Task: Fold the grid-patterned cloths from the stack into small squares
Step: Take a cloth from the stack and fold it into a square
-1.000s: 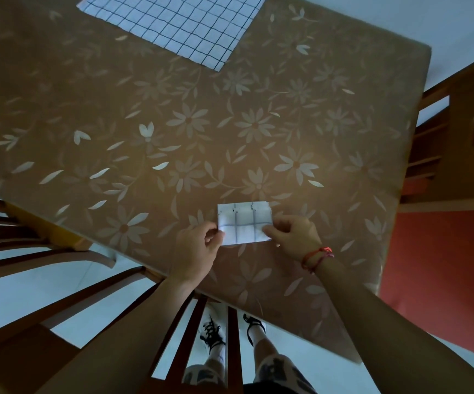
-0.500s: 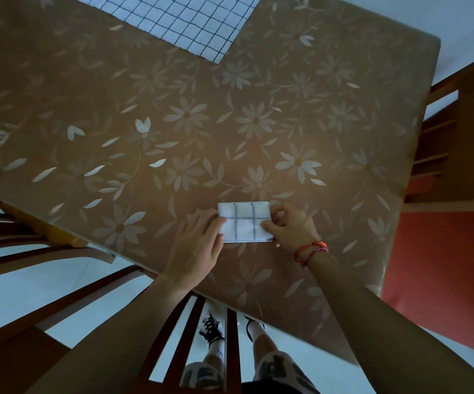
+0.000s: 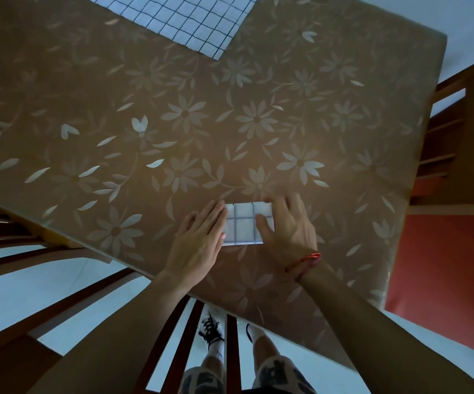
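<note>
A small folded white cloth with a dark grid (image 3: 243, 224) lies flat near the front edge of the table. My left hand (image 3: 199, 240) rests flat on its left edge, fingers spread. My right hand (image 3: 287, 227), with a red string at the wrist, lies flat over its right part, thumb on the cloth. Both palms press down; neither hand grips anything. A stack of unfolded grid-patterned cloths (image 3: 190, 18) lies at the far edge of the table, partly cut off by the frame's top.
The table carries a brown floral cover (image 3: 173, 123). A wooden chair back (image 3: 187, 336) stands between me and the table; another wooden chair (image 3: 463, 123) is at the right. A red mat (image 3: 443, 265) lies on the floor.
Both hands went from pinching the cloth's near corners to lying flat on it with fingers spread. The cloth looks flatter, in the same place.
</note>
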`<action>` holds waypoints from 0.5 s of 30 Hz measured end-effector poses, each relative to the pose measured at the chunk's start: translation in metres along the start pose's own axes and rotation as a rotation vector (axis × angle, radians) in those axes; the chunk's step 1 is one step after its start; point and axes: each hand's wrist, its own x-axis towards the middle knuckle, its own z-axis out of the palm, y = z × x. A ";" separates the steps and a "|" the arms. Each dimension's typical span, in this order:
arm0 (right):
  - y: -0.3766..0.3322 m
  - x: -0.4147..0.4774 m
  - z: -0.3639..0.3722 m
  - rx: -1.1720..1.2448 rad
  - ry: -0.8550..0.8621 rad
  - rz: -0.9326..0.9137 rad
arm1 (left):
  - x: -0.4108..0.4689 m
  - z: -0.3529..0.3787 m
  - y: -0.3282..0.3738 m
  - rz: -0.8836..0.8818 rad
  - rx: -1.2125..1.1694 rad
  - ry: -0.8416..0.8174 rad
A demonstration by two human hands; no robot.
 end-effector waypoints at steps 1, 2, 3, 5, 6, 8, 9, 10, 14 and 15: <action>0.008 -0.010 0.011 -0.029 -0.148 0.015 | 0.000 0.000 0.000 0.000 0.000 0.000; 0.014 -0.024 0.019 -0.124 -0.370 -0.021 | 0.000 0.001 0.000 -0.001 0.003 0.000; 0.018 -0.029 0.029 -0.168 -0.470 -0.038 | -0.001 0.001 0.000 -0.002 0.011 0.002; 0.015 -0.016 0.053 -0.148 -0.345 -0.175 | -0.002 0.004 0.001 0.001 0.028 0.008; 0.001 -0.001 0.061 -0.171 -0.240 -0.291 | -0.003 0.006 0.002 0.003 0.029 0.014; -0.028 0.011 0.058 -0.192 -0.258 -0.336 | -0.004 0.008 0.002 -0.001 0.026 0.028; -0.030 0.014 0.059 -0.199 -0.256 -0.354 | -0.004 0.009 0.002 -0.003 0.027 0.030; -0.026 0.012 0.060 -0.224 -0.253 -0.382 | -0.004 0.010 0.001 -0.006 0.032 0.030; -0.012 0.010 0.051 -0.350 -0.246 -0.468 | -0.004 0.010 0.000 -0.012 0.038 0.000; -0.007 0.014 0.047 -0.376 -0.257 -0.454 | -0.004 0.009 0.000 -0.017 0.034 -0.006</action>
